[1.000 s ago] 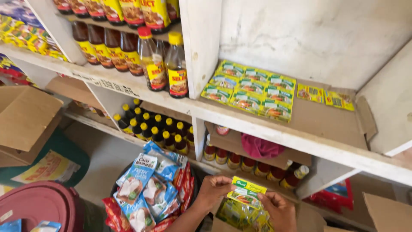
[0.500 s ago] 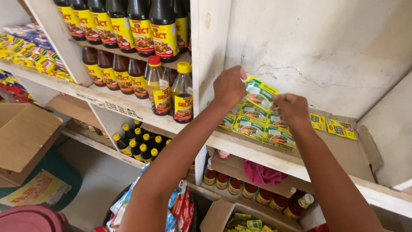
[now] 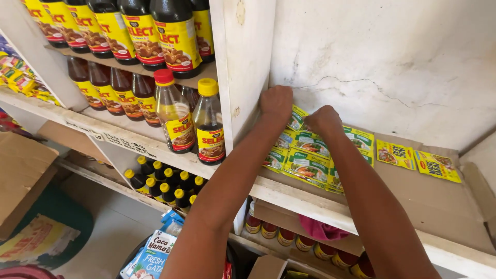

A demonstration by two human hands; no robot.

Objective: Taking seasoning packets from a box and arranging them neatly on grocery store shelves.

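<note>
green-yellow sachets (image 3: 306,157) flat on cardboard-lined shelf (image 3: 413,181), left hand (image 3: 276,102) and right hand (image 3: 323,120) pressing them, each grip clenched

Landmark: white wooden shelf divider (image 3: 240,77)
Left of it, same shelf: two clear plastic sauce bottles (image 3: 191,121), one red-capped, one yellow-capped
Upper left: row of dark sauce bottles with yellow labels (image 3: 139,31)
Right, on cardboard: two yellow flat sachets (image 3: 418,160)
Below left: small yellow-capped dark bottles (image 3: 163,181)
Below right: pink cloth (image 3: 323,230)
</note>
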